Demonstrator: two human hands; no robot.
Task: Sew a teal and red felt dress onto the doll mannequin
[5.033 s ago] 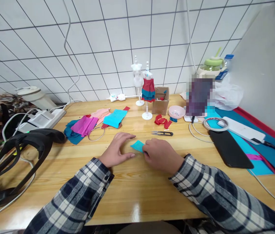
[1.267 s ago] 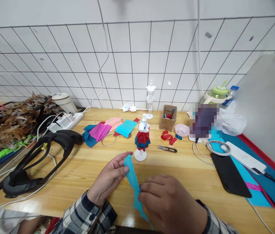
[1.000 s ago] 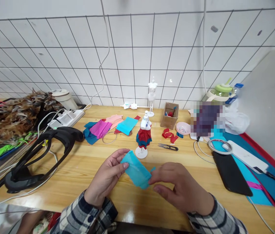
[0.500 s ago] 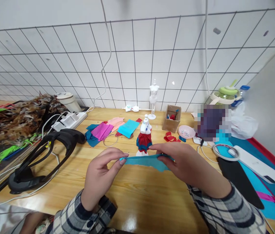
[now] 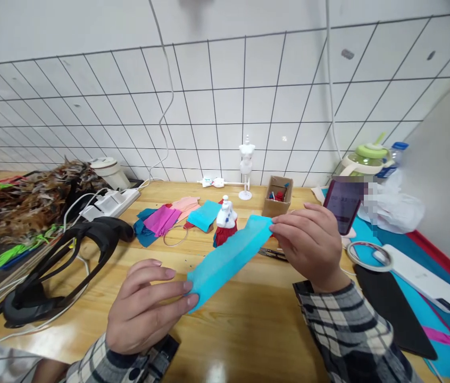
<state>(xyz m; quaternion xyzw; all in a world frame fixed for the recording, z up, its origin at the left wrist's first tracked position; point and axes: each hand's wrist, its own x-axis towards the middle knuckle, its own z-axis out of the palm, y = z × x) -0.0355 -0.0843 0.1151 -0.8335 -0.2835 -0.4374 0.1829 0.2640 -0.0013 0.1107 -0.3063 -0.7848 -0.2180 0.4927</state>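
Note:
A bright blue strip of crepe paper [image 5: 228, 260] stretches slantwise between my hands, its right end higher. My left hand [image 5: 149, 303] pinches the lower left end between thumb and fingers. At the upper right end, my right hand [image 5: 310, 244] grips the other corner. Just behind the strip stands a small white dress form [image 5: 226, 213] wearing a dark red skirt [image 5: 224, 235]; the strip covers part of the skirt and the stand. Partly hidden by my right hand and the strip, a pair of scissors [image 5: 273, 254] lies on the wooden table [image 5: 233, 340].
Folded pieces of magenta paper [image 5: 162, 219] and blue paper [image 5: 205, 214] lie at the back left. A bare white dress form [image 5: 246, 165] and a cardboard box [image 5: 277, 194] stand near the wall. A black headset frame [image 5: 69, 266] is at left, a phone [image 5: 343, 207] at right.
The strip has turned from nearly edge-on and level to a slant with its broad face showing. My left hand has gone lower, my right hand higher. Scissors now show behind the strip.

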